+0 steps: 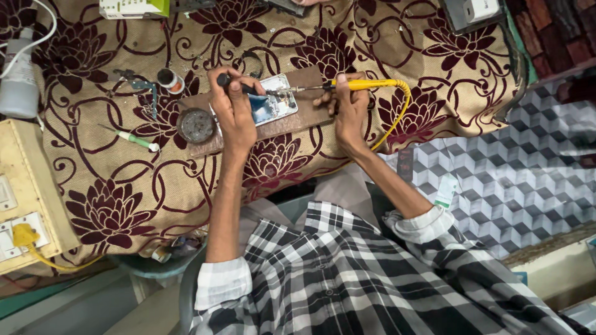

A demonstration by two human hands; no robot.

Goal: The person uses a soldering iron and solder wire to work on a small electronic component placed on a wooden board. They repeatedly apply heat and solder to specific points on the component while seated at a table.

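Fingers of the right hand (349,107) are closed round the yellow-handled soldering iron (363,85), held nearly level with its metal tip pointing left onto the upper edge of the opened white-framed mobile phone (273,102). Fingers of the left hand (236,108) are curled together on a slim black-handled tool (239,85), whose end also meets the phone near the iron's tip; the palm covers the phone's left part. The phone lies on a flat brown rectangular board (310,115), on which both hands rest. A round grey tin (197,125) sits at the board's left end, just beside the left hand. The iron's yellow cord (397,115) loops down behind the right wrist. Board and tin lie on a tan cloth with maroon flower pattern (112,205). Left of the tin, well apart from the hands, lie a small green-and-white screwdriver (138,140) and a small round bottle (169,79). Checked sleeves (347,273) fill the lower foreground.
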